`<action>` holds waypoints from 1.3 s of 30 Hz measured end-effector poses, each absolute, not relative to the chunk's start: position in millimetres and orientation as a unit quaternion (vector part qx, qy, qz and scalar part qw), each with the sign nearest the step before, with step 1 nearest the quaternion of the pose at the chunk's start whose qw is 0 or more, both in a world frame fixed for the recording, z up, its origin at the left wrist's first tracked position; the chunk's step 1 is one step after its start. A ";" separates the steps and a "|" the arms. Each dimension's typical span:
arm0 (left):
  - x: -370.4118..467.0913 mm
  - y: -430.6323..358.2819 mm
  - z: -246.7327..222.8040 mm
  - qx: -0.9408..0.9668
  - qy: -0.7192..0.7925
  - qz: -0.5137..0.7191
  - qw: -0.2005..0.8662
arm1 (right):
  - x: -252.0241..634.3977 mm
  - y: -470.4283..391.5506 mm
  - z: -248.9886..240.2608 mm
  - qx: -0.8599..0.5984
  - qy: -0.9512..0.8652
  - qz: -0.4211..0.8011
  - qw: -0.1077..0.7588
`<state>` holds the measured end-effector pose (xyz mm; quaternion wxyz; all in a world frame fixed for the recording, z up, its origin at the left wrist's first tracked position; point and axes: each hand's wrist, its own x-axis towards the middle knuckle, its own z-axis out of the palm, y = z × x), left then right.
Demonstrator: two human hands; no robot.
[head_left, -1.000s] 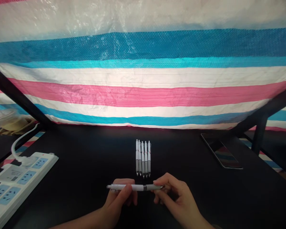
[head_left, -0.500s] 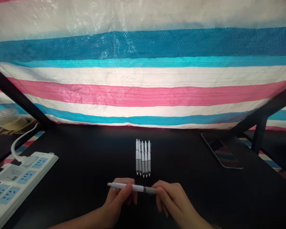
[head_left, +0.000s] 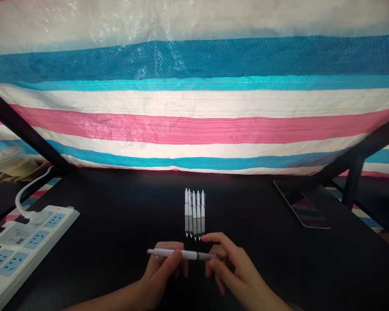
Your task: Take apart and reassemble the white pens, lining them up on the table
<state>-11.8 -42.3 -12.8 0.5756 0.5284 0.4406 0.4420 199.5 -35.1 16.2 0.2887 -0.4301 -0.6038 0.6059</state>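
Observation:
My left hand point(head_left: 164, 270) is closed on a white click pen point(head_left: 188, 255), thumb on top of the barrel. The pen lies almost level, its clicker end to the left and its grey grip end to the right. Around that grip end is my right hand point(head_left: 231, 265), with index finger and thumb spread apart; whether another finger touches the tip I cannot tell. Just beyond the hands, several matching white pens point(head_left: 195, 216) lie side by side in a row, tips toward me.
A white power strip point(head_left: 26, 246) with a plugged-in cable sits at the left on the black table point(head_left: 116, 216). To the right lies a dark phone point(head_left: 301, 205). A striped plastic sheet point(head_left: 194, 129) hangs behind, between black frame bars. At far left stands a plastic cup point(head_left: 9, 162).
My right hand has loosened from the pen's grip end, its index finger lifting forward and away from the thumb. The left hand keeps the pen in nearly the same place.

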 end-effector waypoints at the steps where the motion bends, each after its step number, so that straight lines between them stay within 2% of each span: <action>1: -11.8 -41.4 -12.4 0.525 0.443 0.443 0.576 | 198.7 -35.1 16.5 -0.430 -0.594 0.612 0.297; 9: -11.6 -40.0 -16.3 0.510 0.444 0.446 0.586 | 200.5 -32.6 16.4 -0.429 -0.625 0.593 0.271; 14: -12.9 -41.6 -20.9 0.515 0.436 0.445 0.588 | 199.2 -35.0 15.2 -0.436 -0.591 0.610 0.298; 23: -12.8 -39.7 -15.0 0.524 0.439 0.441 0.581 | 199.1 -34.3 16.9 -0.430 -0.597 0.615 0.283; 33: -12.7 -39.9 -15.4 0.515 0.427 0.441 0.598 | 202.4 -34.5 21.0 -0.463 -0.710 0.480 0.226; 39: -13.3 -37.0 -5.1 0.539 0.418 0.426 0.594 | 202.1 -33.7 22.8 -0.461 -0.701 0.498 0.219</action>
